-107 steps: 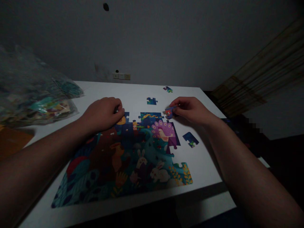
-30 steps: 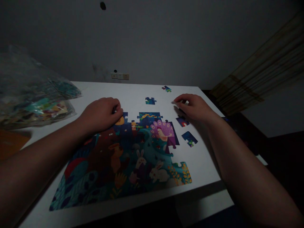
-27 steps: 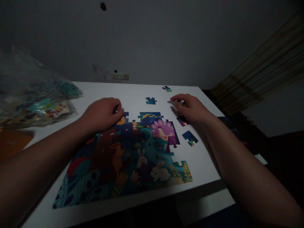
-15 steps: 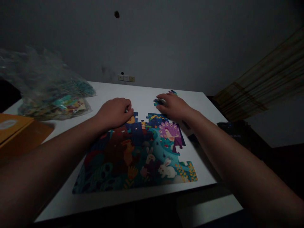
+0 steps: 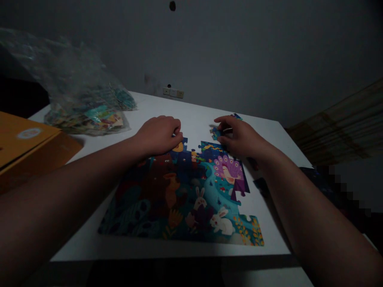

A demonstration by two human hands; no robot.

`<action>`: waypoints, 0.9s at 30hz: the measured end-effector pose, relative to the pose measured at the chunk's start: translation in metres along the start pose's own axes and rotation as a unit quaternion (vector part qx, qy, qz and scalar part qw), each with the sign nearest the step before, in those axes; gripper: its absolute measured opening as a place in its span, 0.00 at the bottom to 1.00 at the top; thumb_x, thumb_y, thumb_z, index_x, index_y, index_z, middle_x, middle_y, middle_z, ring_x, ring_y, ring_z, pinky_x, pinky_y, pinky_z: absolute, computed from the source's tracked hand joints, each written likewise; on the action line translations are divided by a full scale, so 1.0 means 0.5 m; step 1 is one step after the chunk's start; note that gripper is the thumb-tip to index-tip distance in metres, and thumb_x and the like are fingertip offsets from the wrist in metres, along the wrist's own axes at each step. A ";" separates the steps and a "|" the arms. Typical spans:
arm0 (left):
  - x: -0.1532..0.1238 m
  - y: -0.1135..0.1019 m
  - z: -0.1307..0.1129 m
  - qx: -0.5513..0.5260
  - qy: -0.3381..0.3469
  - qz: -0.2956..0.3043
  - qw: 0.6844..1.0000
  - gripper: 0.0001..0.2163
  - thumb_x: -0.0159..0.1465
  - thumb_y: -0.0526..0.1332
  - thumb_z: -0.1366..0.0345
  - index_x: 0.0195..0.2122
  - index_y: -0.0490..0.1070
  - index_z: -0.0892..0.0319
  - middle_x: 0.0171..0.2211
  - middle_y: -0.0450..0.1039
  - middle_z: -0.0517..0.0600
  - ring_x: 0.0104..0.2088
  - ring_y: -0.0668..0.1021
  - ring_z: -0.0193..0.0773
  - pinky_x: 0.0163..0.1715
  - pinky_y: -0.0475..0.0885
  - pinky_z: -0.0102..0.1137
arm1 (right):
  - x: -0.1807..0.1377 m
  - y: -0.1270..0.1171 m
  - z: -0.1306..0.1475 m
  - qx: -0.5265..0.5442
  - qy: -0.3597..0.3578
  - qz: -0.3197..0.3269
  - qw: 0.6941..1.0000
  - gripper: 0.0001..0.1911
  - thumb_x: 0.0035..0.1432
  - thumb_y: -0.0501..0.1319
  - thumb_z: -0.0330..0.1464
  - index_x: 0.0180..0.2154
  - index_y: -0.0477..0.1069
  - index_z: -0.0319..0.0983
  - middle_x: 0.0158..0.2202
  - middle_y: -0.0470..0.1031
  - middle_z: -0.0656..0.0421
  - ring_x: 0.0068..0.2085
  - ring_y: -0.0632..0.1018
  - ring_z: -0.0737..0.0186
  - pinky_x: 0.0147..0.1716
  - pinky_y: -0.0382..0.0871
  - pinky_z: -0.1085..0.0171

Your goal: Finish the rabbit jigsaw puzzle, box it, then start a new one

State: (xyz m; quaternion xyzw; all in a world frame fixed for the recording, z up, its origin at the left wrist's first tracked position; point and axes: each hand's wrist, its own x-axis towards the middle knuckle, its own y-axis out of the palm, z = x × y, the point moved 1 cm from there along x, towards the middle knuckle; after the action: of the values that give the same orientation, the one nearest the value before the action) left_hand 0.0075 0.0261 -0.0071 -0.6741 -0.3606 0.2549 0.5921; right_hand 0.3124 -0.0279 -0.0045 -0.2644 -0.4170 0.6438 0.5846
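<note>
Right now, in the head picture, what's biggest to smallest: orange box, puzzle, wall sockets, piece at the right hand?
1. Puzzle
2. Orange box, cut off by the picture's edge
3. Wall sockets and piece at the right hand look too alike to rank

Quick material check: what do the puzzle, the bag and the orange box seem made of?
Puzzle: probably printed cardboard, from its thin, flat interlocking pieces; too dim to judge gloss. Bag: clear plastic film, shiny, since its see-through wrinkles catch the light. Orange box: likely cardboard, fairly matt, with flat panels and straight edges.
</note>
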 end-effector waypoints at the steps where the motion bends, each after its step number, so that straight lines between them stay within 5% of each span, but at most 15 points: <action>1: 0.000 0.000 0.000 -0.001 0.000 -0.002 1.000 0.14 0.73 0.58 0.55 0.45 0.81 0.56 0.44 0.83 0.59 0.44 0.80 0.53 0.39 0.66 0.43 | -0.003 -0.004 0.005 -0.008 -0.010 -0.015 1.000 0.34 0.60 0.70 0.28 0.68 0.77 0.42 0.60 0.83 0.46 0.54 0.86 0.42 0.59 0.81 0.42; 5: 0.001 0.001 0.001 0.001 -0.001 -0.006 1.000 0.16 0.73 0.57 0.54 0.44 0.81 0.56 0.43 0.82 0.59 0.43 0.79 0.53 0.39 0.66 0.43 | -0.013 -0.020 0.025 -0.053 -0.066 -0.025 0.996 0.30 0.59 0.69 0.28 0.64 0.83 0.45 0.60 0.86 0.49 0.54 0.86 0.43 0.60 0.79 0.44; 10: 0.000 0.000 0.003 0.006 0.007 -0.005 1.000 0.15 0.74 0.56 0.53 0.43 0.79 0.56 0.42 0.82 0.59 0.42 0.79 0.52 0.38 0.65 0.43 | -0.007 -0.030 0.027 0.033 -0.027 -0.056 0.998 0.06 0.62 0.74 0.36 0.41 0.86 0.43 0.41 0.88 0.53 0.43 0.85 0.48 0.50 0.79 0.48; 13: 0.000 0.001 0.005 0.005 0.011 -0.003 1.000 0.14 0.74 0.56 0.54 0.42 0.78 0.56 0.42 0.82 0.58 0.41 0.78 0.50 0.37 0.64 0.42 | -0.003 -0.019 0.031 0.206 0.027 -0.102 0.973 0.14 0.55 0.80 0.40 0.36 0.78 0.43 0.34 0.83 0.57 0.36 0.84 0.53 0.40 0.78 0.53; 17: 0.001 0.003 0.006 0.007 0.010 -0.007 1.000 0.14 0.74 0.56 0.54 0.41 0.77 0.55 0.41 0.82 0.57 0.40 0.78 0.49 0.37 0.63 0.42 | -0.005 0.022 0.062 0.342 0.056 -0.074 0.935 0.23 0.50 0.83 0.40 0.45 0.81 0.44 0.34 0.82 0.60 0.34 0.84 0.56 0.35 0.79 0.56; 20: 0.000 0.002 0.004 0.006 0.007 -0.009 1.000 0.14 0.74 0.56 0.54 0.41 0.77 0.55 0.42 0.82 0.57 0.40 0.78 0.50 0.37 0.63 0.42 | -0.006 0.060 0.088 0.343 0.059 -0.045 0.936 0.24 0.54 0.80 0.40 0.51 0.85 0.42 0.33 0.83 0.59 0.32 0.81 0.58 0.33 0.75 0.59; 27: -0.004 -0.005 -0.003 0.007 0.004 -0.004 1.000 0.14 0.75 0.57 0.55 0.41 0.78 0.56 0.42 0.83 0.57 0.41 0.79 0.50 0.38 0.64 0.43 | -0.004 0.087 0.115 0.285 0.071 -0.029 0.955 0.11 0.54 0.77 0.36 0.38 0.82 0.42 0.31 0.83 0.58 0.31 0.78 0.60 0.30 0.71 0.62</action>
State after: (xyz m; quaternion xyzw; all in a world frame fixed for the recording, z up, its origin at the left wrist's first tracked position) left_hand 0.0071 0.0238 -0.0046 -0.6696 -0.3594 0.2521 0.5990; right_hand 0.2419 -0.0414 -0.0123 -0.1196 -0.1809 0.6984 0.6821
